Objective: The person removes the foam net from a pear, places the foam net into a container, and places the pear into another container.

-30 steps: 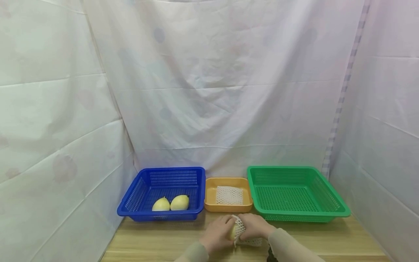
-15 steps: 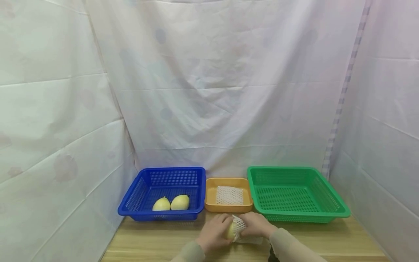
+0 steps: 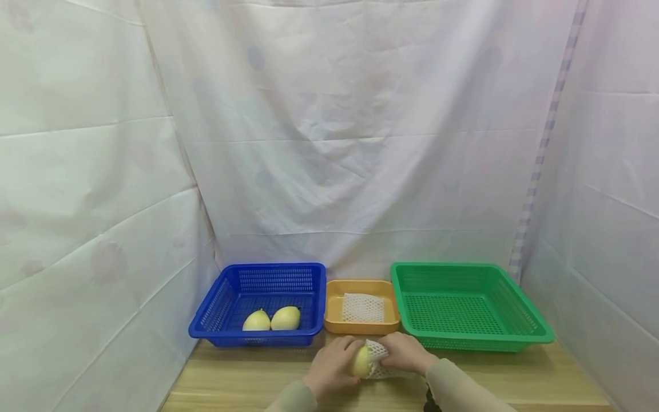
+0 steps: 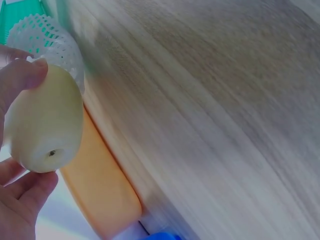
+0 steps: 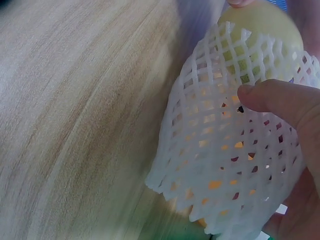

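left hand point(image 3: 332, 369) curled round pear point(image 3: 360, 361), thumb on top | right hand point(image 3: 407, 353) pinching net point(image 3: 378, 359) | pear-net: net mouth over pear's right end, left end bare | axis: left-right, in line with net | place: above table point(image 3: 247, 383), near edge, in front of orange tray point(image 3: 361, 327)

Both arms reach in from bottom of head view, sleeves to wrists. Left hand point(image 3: 332, 369) and right hand point(image 3: 407, 355) close together, low in front of body. Left hand fingers point(image 4: 22, 75) curled, thumb and fingers gripping from both sides. Right hand fingers point(image 5: 280, 102) bent, thumb pressing in a pinch. Hands nearly touching, knuckles up.
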`<state>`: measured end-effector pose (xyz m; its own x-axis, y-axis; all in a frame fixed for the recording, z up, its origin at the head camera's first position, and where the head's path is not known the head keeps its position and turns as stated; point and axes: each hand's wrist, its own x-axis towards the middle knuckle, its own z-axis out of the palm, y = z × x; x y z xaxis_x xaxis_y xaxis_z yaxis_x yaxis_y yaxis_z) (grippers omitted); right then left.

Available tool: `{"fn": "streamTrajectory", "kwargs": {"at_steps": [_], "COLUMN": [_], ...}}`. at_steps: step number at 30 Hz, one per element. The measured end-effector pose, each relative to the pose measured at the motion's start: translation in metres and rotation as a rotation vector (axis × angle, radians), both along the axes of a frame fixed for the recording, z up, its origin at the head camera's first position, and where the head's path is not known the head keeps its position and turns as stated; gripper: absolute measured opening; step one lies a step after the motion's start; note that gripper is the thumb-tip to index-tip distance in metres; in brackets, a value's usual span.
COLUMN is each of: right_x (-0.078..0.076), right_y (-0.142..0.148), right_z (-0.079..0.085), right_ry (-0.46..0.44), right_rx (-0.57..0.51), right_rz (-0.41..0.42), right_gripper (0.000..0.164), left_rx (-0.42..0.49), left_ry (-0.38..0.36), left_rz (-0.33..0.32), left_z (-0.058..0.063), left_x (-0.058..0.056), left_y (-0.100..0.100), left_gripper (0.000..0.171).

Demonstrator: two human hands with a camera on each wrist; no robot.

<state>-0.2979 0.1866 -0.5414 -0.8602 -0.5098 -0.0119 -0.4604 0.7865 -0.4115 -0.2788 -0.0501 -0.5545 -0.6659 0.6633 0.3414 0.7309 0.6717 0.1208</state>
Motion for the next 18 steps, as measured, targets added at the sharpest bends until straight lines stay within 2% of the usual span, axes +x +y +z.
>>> {"fn": "streamTrajectory", "kwargs": {"at_steps": [11, 18], "right_x": [0.0012, 0.0027], "right_y": [-0.0017, -0.0021], "right_z": [0.0028, 0.0022], "right_ry": [-0.016, -0.019], "right_rx": [0.013, 0.047], "right_rz": [0.009, 0.008], "right_gripper": [0.01, 0.011], "left_rx": [0.026, 0.027], "left_ry": [0.03, -0.004], "left_rz": [-0.016, -0.018], "left_z": [-0.0009, 0.0006], "left_x": [0.0015, 0.0035], "left_y": [-0.0057, -0.0088], "left_gripper": [0.075, 0.074]}}
